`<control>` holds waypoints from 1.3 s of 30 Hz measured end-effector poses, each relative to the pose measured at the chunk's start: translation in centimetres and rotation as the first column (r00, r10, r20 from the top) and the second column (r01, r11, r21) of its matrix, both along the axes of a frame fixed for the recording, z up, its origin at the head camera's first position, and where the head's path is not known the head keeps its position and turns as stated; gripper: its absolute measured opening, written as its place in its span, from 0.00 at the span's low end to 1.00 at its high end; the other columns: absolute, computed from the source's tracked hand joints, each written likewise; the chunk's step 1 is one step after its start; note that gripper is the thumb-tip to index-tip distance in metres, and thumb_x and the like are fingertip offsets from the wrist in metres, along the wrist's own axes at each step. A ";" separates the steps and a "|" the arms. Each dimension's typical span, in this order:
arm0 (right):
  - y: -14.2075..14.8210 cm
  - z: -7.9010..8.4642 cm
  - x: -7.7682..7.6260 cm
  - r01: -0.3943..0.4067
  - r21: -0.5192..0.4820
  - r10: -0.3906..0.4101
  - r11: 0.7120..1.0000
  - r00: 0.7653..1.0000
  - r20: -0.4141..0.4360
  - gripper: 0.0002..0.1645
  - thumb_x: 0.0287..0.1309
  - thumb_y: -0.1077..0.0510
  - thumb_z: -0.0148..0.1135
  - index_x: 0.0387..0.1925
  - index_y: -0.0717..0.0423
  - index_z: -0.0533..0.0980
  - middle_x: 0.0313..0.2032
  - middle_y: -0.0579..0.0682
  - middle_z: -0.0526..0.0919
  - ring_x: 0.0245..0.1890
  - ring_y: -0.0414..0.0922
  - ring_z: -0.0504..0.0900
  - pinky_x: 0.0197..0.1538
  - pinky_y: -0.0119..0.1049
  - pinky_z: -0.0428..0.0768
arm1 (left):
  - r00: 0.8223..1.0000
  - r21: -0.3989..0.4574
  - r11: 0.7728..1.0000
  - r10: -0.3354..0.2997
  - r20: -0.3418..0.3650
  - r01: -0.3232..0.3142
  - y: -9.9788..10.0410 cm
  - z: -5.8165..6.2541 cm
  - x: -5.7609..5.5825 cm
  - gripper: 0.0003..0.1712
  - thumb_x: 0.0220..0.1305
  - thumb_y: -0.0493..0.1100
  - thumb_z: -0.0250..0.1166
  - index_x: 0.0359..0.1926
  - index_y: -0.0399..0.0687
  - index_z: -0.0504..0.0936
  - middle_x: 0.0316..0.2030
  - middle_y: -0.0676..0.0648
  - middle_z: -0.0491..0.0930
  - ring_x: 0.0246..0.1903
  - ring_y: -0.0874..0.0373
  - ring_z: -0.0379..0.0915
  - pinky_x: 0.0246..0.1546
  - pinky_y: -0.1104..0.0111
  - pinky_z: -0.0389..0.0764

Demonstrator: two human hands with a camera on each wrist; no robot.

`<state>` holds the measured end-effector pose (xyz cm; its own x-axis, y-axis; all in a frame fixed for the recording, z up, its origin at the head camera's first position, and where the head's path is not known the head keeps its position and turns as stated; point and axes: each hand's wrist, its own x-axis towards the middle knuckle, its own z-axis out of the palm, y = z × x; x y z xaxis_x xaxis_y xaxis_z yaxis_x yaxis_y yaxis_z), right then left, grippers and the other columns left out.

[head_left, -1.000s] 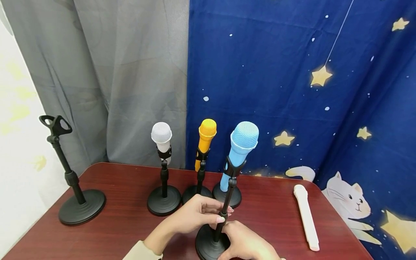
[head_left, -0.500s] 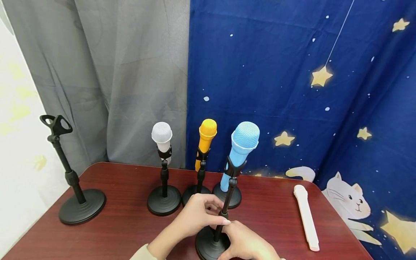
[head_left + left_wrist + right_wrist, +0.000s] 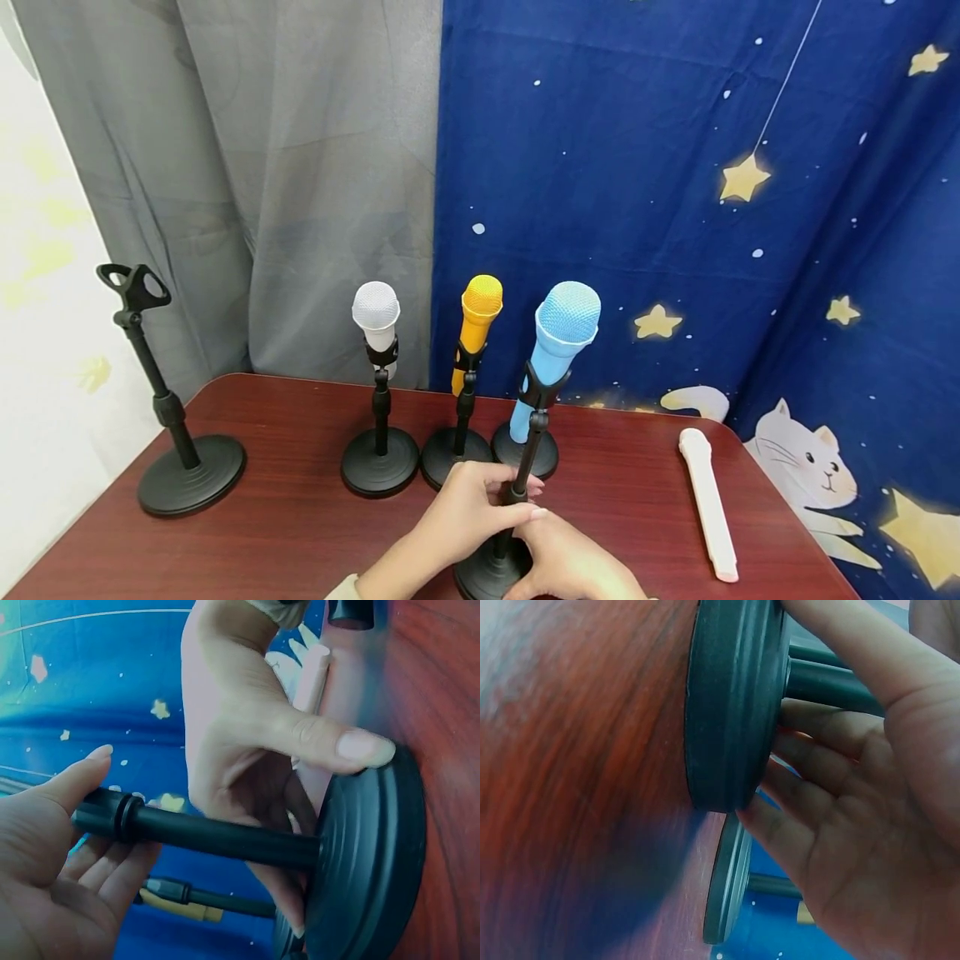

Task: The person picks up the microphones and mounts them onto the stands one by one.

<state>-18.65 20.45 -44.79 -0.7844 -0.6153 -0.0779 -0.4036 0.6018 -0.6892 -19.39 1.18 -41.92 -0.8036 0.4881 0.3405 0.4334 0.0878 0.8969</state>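
Note:
In the head view a black microphone stand (image 3: 527, 462) at the table's front holds a light blue microphone (image 3: 557, 346) in its clip. My left hand (image 3: 463, 510) grips the collar partway up the pole; the left wrist view shows the thumb on one side of the collar (image 3: 109, 814) and fingers on the other. My right hand (image 3: 573, 557) holds the round base (image 3: 371, 855), thumb on its rim and fingers round the far side. The base stands flat on the table. Part of it is hidden by my hands.
Behind stand a white microphone (image 3: 377, 312) and an orange microphone (image 3: 480, 312) on stands. Another base (image 3: 546, 462) shows behind the blue microphone, its upper part hidden. A bare stand (image 3: 180, 442) is at left. A white microphone-shaped stick (image 3: 708, 508) lies at right.
My left hand shifted slightly on the collar, its fingers loosening and closing again, with its wrist moving a little to the right. The right hand and the stand stay in place.

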 end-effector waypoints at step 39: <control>-0.1 -0.2 -0.2 0.022 0.020 -0.022 1.000 1.000 0.019 0.35 0.41 0.43 0.83 0.53 0.38 0.80 0.43 0.29 0.84 0.42 0.26 0.78 0.46 0.26 0.78 | 0.965 -0.186 0.961 0.164 -0.204 -0.203 -0.5 1.7 0.4 0.17 0.60 0.68 0.68 0.38 0.65 0.86 0.32 0.64 0.82 0.35 0.67 0.76 0.37 0.72 0.79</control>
<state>-18.85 20.39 -44.97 -0.7958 -0.5963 -0.1053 -0.3769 0.6239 -0.6846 -18.99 0.70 -40.26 -0.8181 0.4127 0.4005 0.5491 0.3537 0.7572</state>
